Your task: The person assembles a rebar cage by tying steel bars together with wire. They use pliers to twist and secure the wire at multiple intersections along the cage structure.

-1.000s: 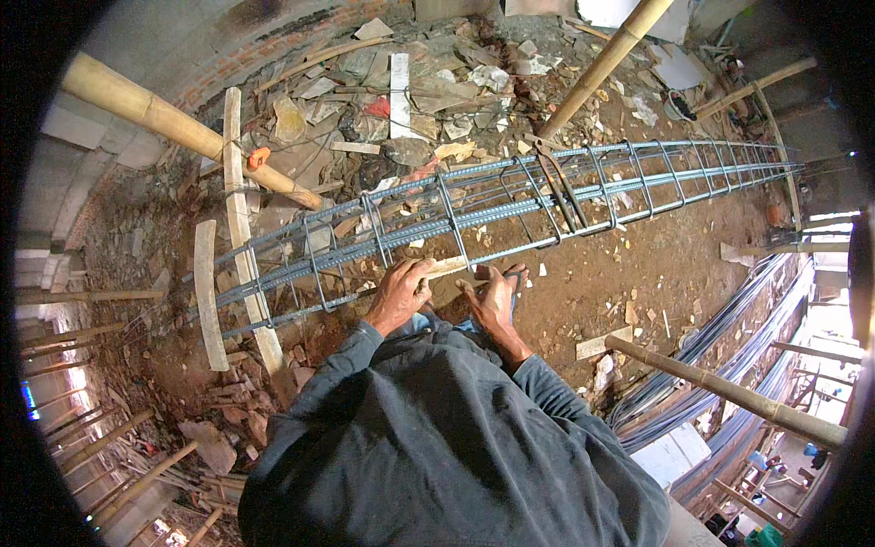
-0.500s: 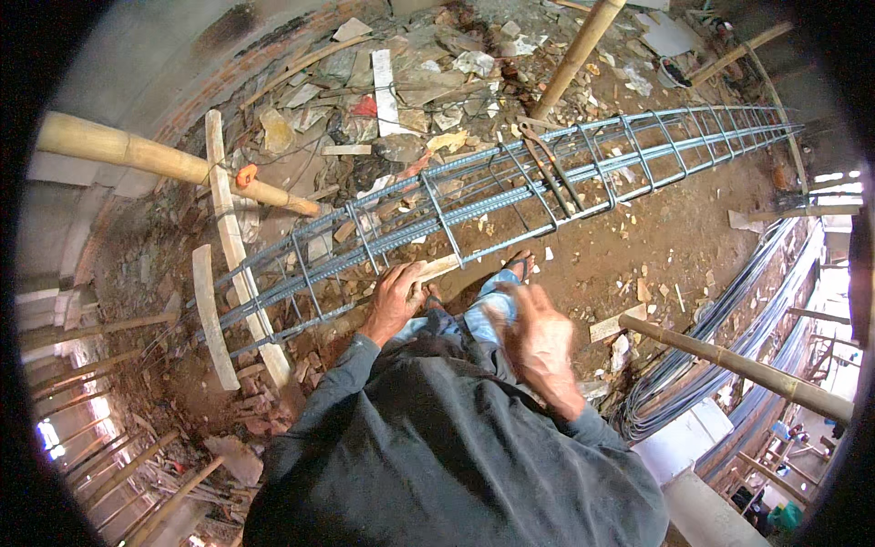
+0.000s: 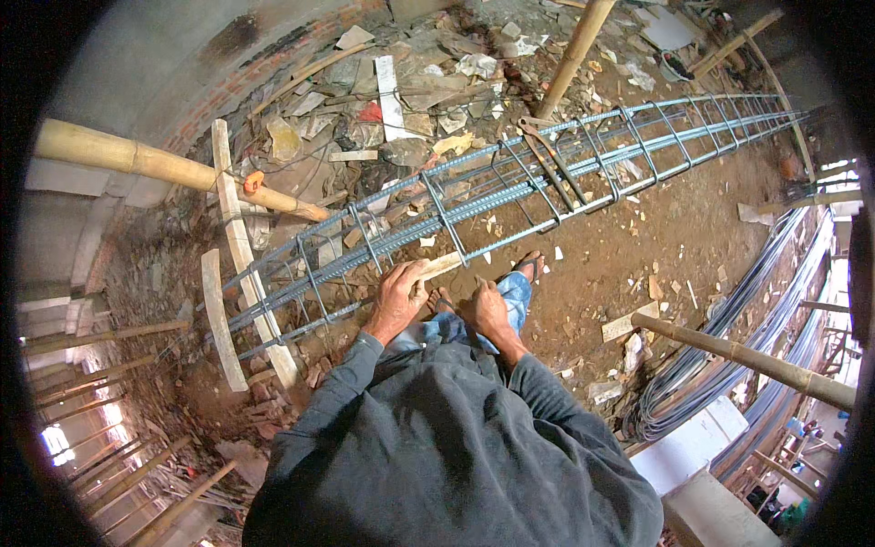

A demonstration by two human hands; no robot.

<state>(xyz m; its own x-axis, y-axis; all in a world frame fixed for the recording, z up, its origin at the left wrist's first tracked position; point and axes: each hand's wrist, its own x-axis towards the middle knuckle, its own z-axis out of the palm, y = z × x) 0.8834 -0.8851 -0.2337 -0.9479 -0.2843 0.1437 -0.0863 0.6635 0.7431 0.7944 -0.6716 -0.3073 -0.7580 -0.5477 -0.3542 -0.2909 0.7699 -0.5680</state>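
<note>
A long rebar cage [image 3: 629, 153] slants across in front of me, its blue-grey bars ringed by square stirrups. My left hand [image 3: 396, 301] is closed on a short wooden strip [image 3: 444, 265], whose far end lies by the cage's near lower bar. Just right of it, above my thigh, my right hand [image 3: 489, 310] has its fingers curled together. Whatever may be between them is too small to make out. Long-handled pincers [image 3: 558, 170] rest across the top of the cage, to the right of both hands.
Two pale planks [image 3: 239, 214] [image 3: 221, 319] stand at the cage's left end. Bamboo poles [image 3: 579, 59] [image 3: 738, 351] rise around me. Rubble [image 3: 410, 87] covers the ground beyond the cage. Coiled steel rods [image 3: 679, 387] lie at the right, beside a white box [image 3: 693, 447].
My right hand, blurred and farther right before, has come left and inward, close beside my left hand. The left hand keeps its grip on the wooden strip.
</note>
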